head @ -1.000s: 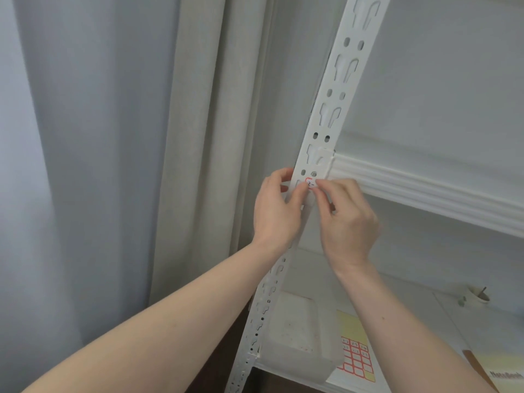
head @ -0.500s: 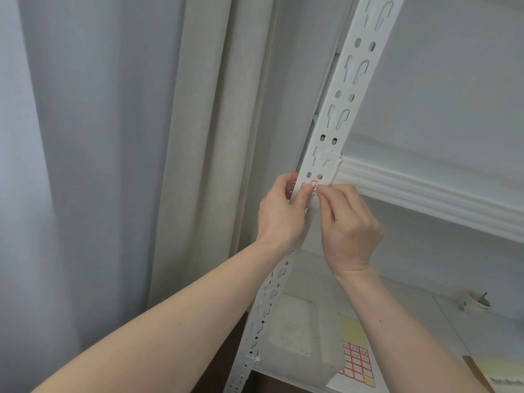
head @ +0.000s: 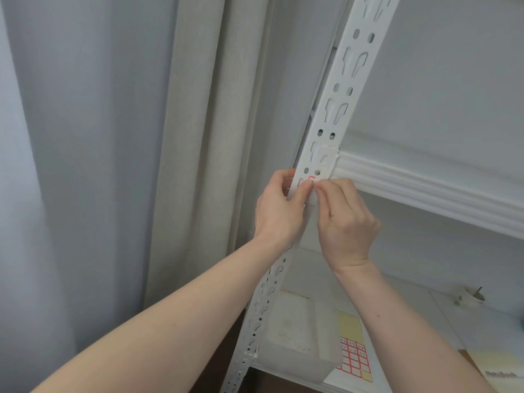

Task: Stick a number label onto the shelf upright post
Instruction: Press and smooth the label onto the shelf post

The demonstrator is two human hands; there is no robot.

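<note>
While both hands pinch it, our label (head: 311,179) sits on the post (head: 337,109) just below the shelf rail. Left hand (head: 279,211) and right hand (head: 347,222) grip its edges; it's thin, floppy, sticky, so we'd hold edges only.

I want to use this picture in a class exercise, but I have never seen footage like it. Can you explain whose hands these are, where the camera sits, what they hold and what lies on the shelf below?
There is no machine here. A person wears the camera on the head, so you look forward and down at that person's own two bare arms. Both hands meet at a white slotted post of a metal shelf unit. The left hand wraps round the post, its thumb on the front. The right hand pinches a small red-edged label against the post; its number is hidden. On the lower shelf lie a clear plastic box, a sheet of red-edged labels and a small cup. A curtain hangs to the left.
</note>
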